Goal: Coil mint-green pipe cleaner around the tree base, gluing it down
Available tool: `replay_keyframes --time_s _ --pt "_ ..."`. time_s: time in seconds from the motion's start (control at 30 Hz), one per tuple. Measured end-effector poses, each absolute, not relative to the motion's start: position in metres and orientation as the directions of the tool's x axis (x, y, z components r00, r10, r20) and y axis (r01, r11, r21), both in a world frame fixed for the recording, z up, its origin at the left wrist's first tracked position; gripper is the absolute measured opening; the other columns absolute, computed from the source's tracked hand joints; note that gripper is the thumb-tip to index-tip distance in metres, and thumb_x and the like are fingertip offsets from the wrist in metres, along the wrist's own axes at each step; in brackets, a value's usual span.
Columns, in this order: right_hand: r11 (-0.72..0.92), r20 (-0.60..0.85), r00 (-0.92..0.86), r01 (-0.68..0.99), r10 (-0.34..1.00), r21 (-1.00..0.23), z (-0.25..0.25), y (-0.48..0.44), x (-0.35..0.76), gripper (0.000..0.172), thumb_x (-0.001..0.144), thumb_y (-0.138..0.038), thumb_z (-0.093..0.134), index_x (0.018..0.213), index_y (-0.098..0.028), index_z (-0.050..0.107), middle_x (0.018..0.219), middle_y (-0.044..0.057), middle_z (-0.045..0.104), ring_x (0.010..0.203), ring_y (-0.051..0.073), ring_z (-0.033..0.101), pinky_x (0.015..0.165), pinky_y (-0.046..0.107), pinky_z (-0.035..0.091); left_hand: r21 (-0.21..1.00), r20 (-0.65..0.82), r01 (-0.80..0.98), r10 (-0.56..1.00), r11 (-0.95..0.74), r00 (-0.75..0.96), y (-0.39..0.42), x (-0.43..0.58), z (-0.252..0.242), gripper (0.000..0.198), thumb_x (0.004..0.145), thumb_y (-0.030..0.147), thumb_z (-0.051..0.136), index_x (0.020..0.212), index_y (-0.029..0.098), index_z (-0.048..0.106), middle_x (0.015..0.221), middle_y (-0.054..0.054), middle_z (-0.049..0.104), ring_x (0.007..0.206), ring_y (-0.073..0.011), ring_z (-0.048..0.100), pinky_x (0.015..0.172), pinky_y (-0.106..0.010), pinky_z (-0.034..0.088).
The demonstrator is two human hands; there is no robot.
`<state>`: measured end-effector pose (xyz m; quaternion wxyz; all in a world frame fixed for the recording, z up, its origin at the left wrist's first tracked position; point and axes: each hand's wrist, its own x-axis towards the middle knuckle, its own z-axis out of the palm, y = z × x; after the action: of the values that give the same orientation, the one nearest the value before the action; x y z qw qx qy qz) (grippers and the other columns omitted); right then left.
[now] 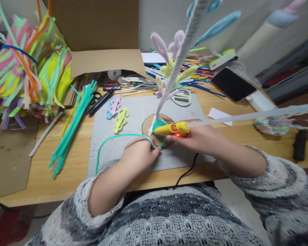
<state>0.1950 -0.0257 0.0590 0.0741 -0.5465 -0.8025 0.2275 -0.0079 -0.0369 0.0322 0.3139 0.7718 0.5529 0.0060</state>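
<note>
A gray mat (105,126) lies beneath a tall, leaning white-wrapped stem (182,51). The right hand (195,138) curls its fingers around a yellow glue gun (170,128); the left hand (141,152), at the round cardboard base (146,125), pinches a green strand (120,135) near the green coil (159,123) by the stem's foot.

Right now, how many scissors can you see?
2: black-handled scissors beside the teal bundle; pale-handled scissors to the right of the white stem. More may be hidden.
</note>
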Motion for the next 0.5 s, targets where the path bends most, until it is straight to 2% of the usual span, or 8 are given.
replay_keyframes --time_s 0.1,0.2,0.27,0.33,0.43,0.5 --pt "0.248 -0.14 -0.364 0.824 0.921 -0.508 0.057 -0.025 0.197 0.032 0.087 -0.049 0.054 0.106 -0.03 0.072 0.093 0.001 0.075 0.082 0.021 0.067 0.069 0.03 0.049 0.496 -0.329 0.845 0.858 -0.199 0.395 -0.037 -0.008 0.033 0.019 0.086 0.038 0.05 0.087 0.024 0.063 0.075 -0.005 0.068 0.072 -0.023 0.063 0.066 -0.036 0.047" --pt "0.17 -0.138 -0.3 0.801 0.944 -0.574 0.055 -0.021 0.201 0.03 0.083 -0.051 0.058 0.094 -0.028 0.075 0.074 -0.001 0.072 0.066 0.018 0.063 0.057 0.027 0.045 0.501 -0.325 0.844 0.861 -0.193 0.39 -0.036 -0.009 0.033 0.018 0.086 0.037 0.05 0.086 0.024 0.063 0.073 -0.005 0.067 0.07 -0.0223 0.062 0.065 -0.035 0.046" --pt "0.066 -0.175 -0.222 0.777 0.959 -0.626 0.055 -0.019 0.203 0.033 0.082 -0.054 0.058 0.081 -0.025 0.074 0.054 -0.002 0.063 0.051 0.015 0.056 0.049 0.026 0.041 0.499 -0.327 0.846 0.864 -0.187 0.383 -0.035 -0.01 0.033 0.019 0.086 0.038 0.05 0.085 0.024 0.063 0.073 -0.004 0.067 0.069 -0.0218 0.062 0.064 -0.034 0.045" --pt "-0.08 -0.264 -0.164 0.691 0.95 -0.718 0.056 -0.018 0.207 0.04 0.083 -0.056 0.056 0.072 -0.021 0.07 0.046 -0.002 0.055 0.043 0.013 0.05 0.043 0.026 0.038 0.489 -0.326 0.853 0.869 -0.182 0.372 -0.034 -0.01 0.033 0.02 0.086 0.039 0.05 0.085 0.024 0.063 0.072 -0.004 0.067 0.067 -0.0212 0.061 0.063 -0.033 0.045" --pt "-0.303 -0.406 -0.206 0.399 0.89 -0.866 0.053 -0.018 0.219 0.041 0.084 -0.055 0.052 0.073 -0.018 0.066 0.061 0.004 0.064 0.041 0.011 0.046 0.04 0.026 0.038 0.467 -0.313 0.865 0.881 -0.184 0.356 -0.033 -0.011 0.032 0.02 0.086 0.039 0.05 0.084 0.023 0.062 0.072 -0.004 0.067 0.066 -0.0209 0.06 0.061 -0.032 0.043" --pt "-0.434 -0.464 -0.245 0.165 0.852 -0.885 0.049 -0.019 0.23 0.034 0.084 -0.048 0.051 0.081 -0.017 0.066 0.076 0.008 0.069 0.044 0.012 0.049 0.04 0.027 0.04 0.454 -0.305 0.871 0.886 -0.185 0.348 -0.032 -0.011 0.032 0.02 0.086 0.04 0.05 0.084 0.024 0.062 0.073 -0.004 0.068 0.066 -0.021 0.06 0.06 -0.032 0.041"
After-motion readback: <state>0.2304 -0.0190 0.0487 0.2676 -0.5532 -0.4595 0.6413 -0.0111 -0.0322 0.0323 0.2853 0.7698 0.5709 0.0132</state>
